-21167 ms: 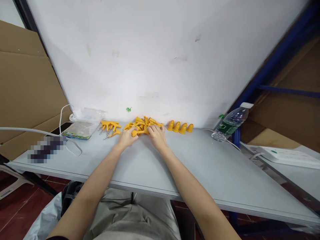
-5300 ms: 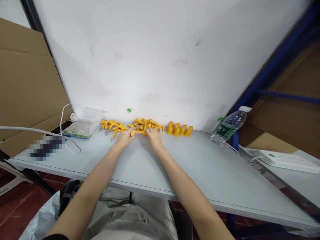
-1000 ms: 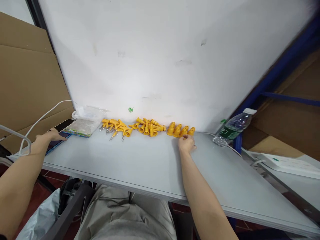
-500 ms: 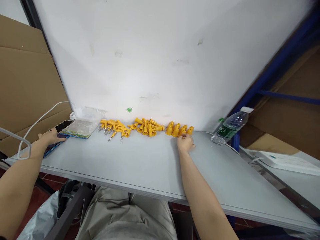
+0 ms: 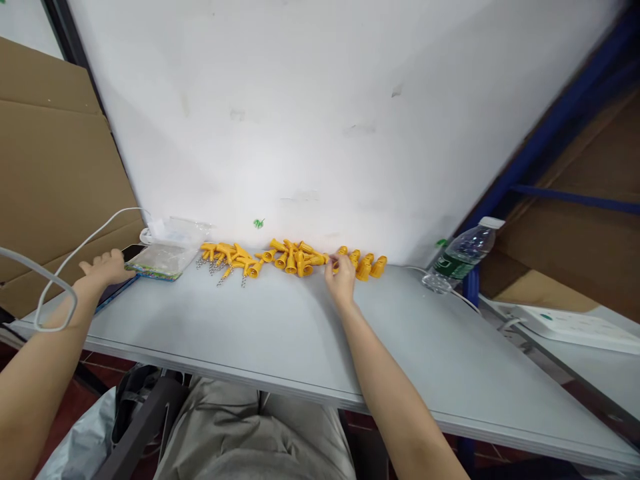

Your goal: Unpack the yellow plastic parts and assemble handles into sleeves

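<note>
The right hand [image 5: 341, 277] is at the left end of the row of yellow cones [image 5: 379, 268], which stand on the table [image 5: 260, 333] near the foot of the wall [image 5: 320, 133], just right of the yellow heap [image 5: 291, 261]. Its thumb and fingers are drawn close together, bent forward, with some yellow showing at the tips; whether they pinch a cone or only touch one, I cannot tell, since the hand covers the spot. The left hand [image 5: 105, 268] is well apart, fingers spread and loose with nothing seen in its grasp, over or beside the phone [image 5: 133, 251] and near the clear bag [image 5: 161, 259]; contact there is unclear. The work at the right fingertips looks fine and crowded, so a light pinch on one cone's sides, with the other fingers tucked in, should serve better than a full grasp. The heap's last piece lies right beside the thumb, and a wide sweep could drag it along or tip the neighbouring cones; a short, straight approach and a straight lift away are safer. The cones are probably light and easily knocked, so slow contact seems wise. Further left, the yellow forks [image 5: 235, 255] lie with their chains [image 5: 220, 279] trailing on the table, and a sleeve or finger might snag those, so a path clear of them is best.
</note>
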Available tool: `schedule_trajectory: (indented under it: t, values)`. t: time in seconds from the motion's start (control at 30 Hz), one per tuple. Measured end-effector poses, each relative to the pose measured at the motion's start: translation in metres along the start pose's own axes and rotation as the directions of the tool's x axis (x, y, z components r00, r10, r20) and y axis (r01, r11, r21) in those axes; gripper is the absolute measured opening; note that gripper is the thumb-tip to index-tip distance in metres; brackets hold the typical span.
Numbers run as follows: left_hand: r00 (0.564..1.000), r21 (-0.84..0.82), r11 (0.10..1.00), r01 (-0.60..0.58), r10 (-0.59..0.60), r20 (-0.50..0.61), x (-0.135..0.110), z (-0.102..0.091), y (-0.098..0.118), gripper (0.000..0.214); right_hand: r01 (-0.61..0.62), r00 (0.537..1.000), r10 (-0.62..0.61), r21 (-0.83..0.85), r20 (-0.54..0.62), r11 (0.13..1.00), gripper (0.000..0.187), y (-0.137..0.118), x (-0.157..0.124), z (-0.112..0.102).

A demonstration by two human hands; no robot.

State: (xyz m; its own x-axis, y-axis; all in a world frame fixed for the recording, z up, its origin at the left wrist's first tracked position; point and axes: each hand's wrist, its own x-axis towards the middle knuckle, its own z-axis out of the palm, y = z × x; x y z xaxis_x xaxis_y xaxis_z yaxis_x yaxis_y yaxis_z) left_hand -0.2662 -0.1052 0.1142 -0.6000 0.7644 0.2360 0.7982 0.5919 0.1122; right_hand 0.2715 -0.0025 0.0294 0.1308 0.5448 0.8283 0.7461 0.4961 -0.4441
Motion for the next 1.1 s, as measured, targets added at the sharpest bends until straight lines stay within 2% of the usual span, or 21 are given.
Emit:
schedule_trajectory:
  t: [0.07, 0.13, 0.2, 0.27, 0.3, 0.37, 0.4, 0.47, 0.53, 0.6, 0.67, 0.73, 0.8, 0.87, 0.93, 1.0, 1.1]
  values:
    - [0.992, 0.000, 0.994, -0.113, 0.113, -0.055, -0.012, -0.003, 0.022, 0.047, 0.063, 0.994, -0.065, 0.028, 0.084, 0.998, 0.020, -0.010, -0.005, 0.006]
    - [0.956, -0.102, 0.967, -0.232, 0.208, -0.206, -0.030, -0.003, 0.054, 0.041, 0.108, 0.980, -0.116, 0.058, 0.160, 0.992, 0.021, -0.015, -0.010, 0.011]
    - [0.878, -0.226, 0.862, -0.455, 0.391, -0.277, -0.053, 0.001, 0.092, 0.036, 0.134, 0.962, -0.150, 0.084, 0.226, 0.987, 0.022, -0.016, -0.014, 0.014]
    - [0.758, -0.330, 0.683, -0.652, 0.597, -0.262, -0.078, 0.008, 0.134, 0.029, 0.139, 0.949, -0.160, 0.097, 0.272, 0.986, 0.023, -0.015, -0.017, 0.016]
    - [0.703, -0.364, 0.610, -0.704, 0.671, -0.235, -0.090, 0.012, 0.154, 0.028, 0.135, 0.945, -0.158, 0.100, 0.287, 0.986, 0.023, -0.014, -0.018, 0.016]
    - [0.643, -0.366, 0.556, -0.747, 0.745, -0.180, -0.111, 0.020, 0.192, 0.028, 0.123, 0.941, -0.149, 0.103, 0.303, 0.987, 0.023, -0.012, -0.019, 0.016]
    - [0.643, -0.341, 0.573, -0.745, 0.753, -0.140, -0.119, 0.024, 0.209, 0.030, 0.117, 0.941, -0.144, 0.104, 0.305, 0.988, 0.024, -0.011, -0.019, 0.016]
    - [0.686, -0.286, 0.647, -0.706, 0.726, -0.053, -0.129, 0.032, 0.236, 0.037, 0.112, 0.941, -0.141, 0.109, 0.307, 0.988, 0.025, -0.010, -0.020, 0.015]
    - [0.742, -0.240, 0.727, -0.643, 0.669, 0.040, -0.132, 0.041, 0.253, 0.040, 0.110, 0.941, -0.142, 0.118, 0.308, 0.987, 0.025, -0.010, -0.020, 0.015]
    - [0.802, -0.217, 0.800, -0.560, 0.588, 0.101, -0.132, 0.049, 0.263, 0.038, 0.104, 0.941, -0.138, 0.125, 0.308, 0.987, 0.026, -0.010, -0.020, 0.015]
    - [0.854, -0.245, 0.840, -0.484, 0.514, 0.076, -0.132, 0.057, 0.267, 0.035, 0.098, 0.942, -0.135, 0.133, 0.308, 0.986, 0.026, -0.011, -0.019, 0.014]
    - [0.888, -0.325, 0.834, -0.447, 0.458, -0.046, -0.131, 0.063, 0.265, 0.034, 0.094, 0.941, -0.136, 0.148, 0.309, 0.985, 0.026, -0.013, -0.018, 0.013]
    - [0.893, -0.413, 0.792, -0.449, 0.391, -0.222, -0.128, 0.066, 0.260, 0.036, 0.081, 0.942, -0.131, 0.171, 0.310, 0.982, 0.026, -0.017, -0.017, 0.012]
    - [0.859, -0.477, 0.726, -0.496, 0.330, -0.391, -0.125, 0.067, 0.255, 0.036, 0.045, 0.946, -0.108, 0.204, 0.306, 0.978, 0.027, -0.024, -0.016, 0.011]
    - [0.793, -0.496, 0.645, -0.581, 0.314, -0.521, -0.124, 0.067, 0.251, 0.034, -0.019, 0.949, -0.065, 0.260, 0.310, 0.965, 0.029, -0.036, -0.016, 0.011]
    - [0.707, -0.471, 0.554, -0.687, 0.359, -0.609, -0.129, 0.065, 0.251, 0.032, -0.122, 0.939, -0.004, 0.345, 0.344, 0.931, 0.034, -0.050, -0.017, 0.013]
    - [0.570, -0.397, 0.413, -0.820, 0.518, -0.638, -0.148, 0.060, 0.258, 0.031, -0.327, 0.878, 0.075, 0.478, 0.473, 0.815, 0.045, -0.072, -0.020, 0.019]
